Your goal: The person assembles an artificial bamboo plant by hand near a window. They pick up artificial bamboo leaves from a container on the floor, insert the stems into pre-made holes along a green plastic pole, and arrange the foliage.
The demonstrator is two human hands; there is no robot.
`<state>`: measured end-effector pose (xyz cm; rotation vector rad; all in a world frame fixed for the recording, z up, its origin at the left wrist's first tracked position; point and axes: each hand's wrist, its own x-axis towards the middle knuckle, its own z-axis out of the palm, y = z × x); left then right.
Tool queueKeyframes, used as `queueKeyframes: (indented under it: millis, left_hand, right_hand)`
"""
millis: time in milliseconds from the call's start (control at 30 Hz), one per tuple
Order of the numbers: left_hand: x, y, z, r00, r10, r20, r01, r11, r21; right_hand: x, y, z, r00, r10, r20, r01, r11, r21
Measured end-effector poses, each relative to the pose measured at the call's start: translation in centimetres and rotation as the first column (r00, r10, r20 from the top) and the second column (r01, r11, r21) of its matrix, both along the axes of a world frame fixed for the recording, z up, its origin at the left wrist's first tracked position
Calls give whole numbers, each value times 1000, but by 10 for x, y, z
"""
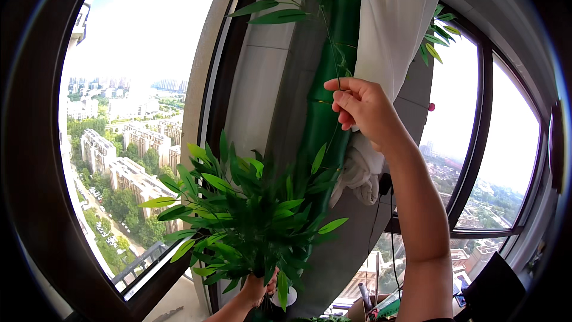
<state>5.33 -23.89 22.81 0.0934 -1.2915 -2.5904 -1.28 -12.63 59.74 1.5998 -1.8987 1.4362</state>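
At the bottom middle, my left hand (258,287) is closed round the stems of a bushy bunch of green bamboo-leaf branches (253,217). My raised right hand (368,106) pinches a thin dark stem (328,30) in front of a thick green bamboo pole (347,15). That stem runs up past my fingers; a few slender leaves (271,9) spread to the left near its top. Below the hand, a thin stem with a single leaf (319,158) hangs close to the bunch. The bunch hides the lower part of the pole.
A white curtain (400,18), knotted lower down, hangs right of the pole. Windows (143,101) stand on both sides, with buildings far below. More leaves (439,36) show at upper right. A dark cord (393,232) and a box of rolled items (364,295) are at lower right.
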Motion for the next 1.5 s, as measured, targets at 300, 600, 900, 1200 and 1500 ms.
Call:
queueKeyframes:
  millis: [300,600,900,1200,1500]
  left_hand:
    - [-24,-40,5,993,-119,22,117,991,57]
    - [-25,-57,31,992,-122,13,122,992,26]
    - [-37,-62,30,989,-143,-26,145,987,76]
    - [-39,-60,34,989,-149,-11,150,983,105]
    - [-39,-63,38,984,-175,-42,179,979,102]
  right_hand:
    - [-40,-67,57,974,-213,-73,186,944,-273]
    - [-69,-71,127,849,-486,-208,388,840,-380]
    - [-88,-94,166,704,-538,-465,267,806,-528]
    - [-94,-114,171,320,-726,-609,331,688,-646]
    - [-91,-119,175,319,-770,-553,475,635,-609]
